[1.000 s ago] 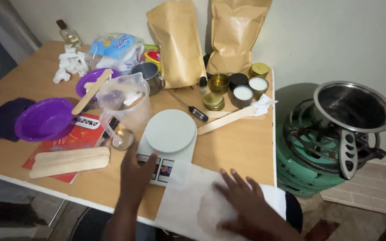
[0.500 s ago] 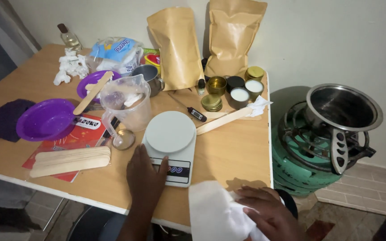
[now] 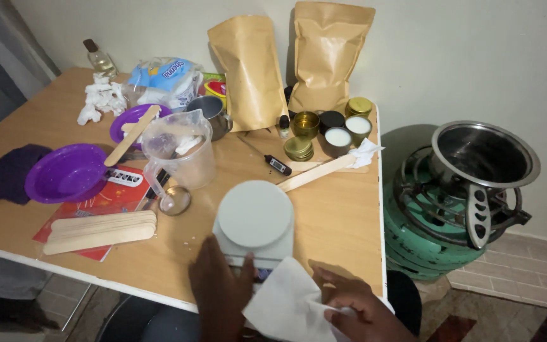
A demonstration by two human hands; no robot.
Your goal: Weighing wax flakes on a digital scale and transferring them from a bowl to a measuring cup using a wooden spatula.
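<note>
The left hand (image 3: 220, 292) lay flat against the near edge of the scale (image 3: 254, 223). The right hand (image 3: 356, 310) pinched a white tissue (image 3: 283, 305) just right of it.

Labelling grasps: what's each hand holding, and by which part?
Right hand grips a white paper towel by its lower right edge. Left hand holds nothing; it rests at the scale front.

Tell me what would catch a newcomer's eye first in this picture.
Probably the white kitchen scale at the table's near edge, where the left hand rests on its front and the right hand holds a white paper towel beside it. Next, the two tall brown paper pouches standing against the wall at the back. Off the table's right side, a steel pot sits on a green gas burner.
</note>
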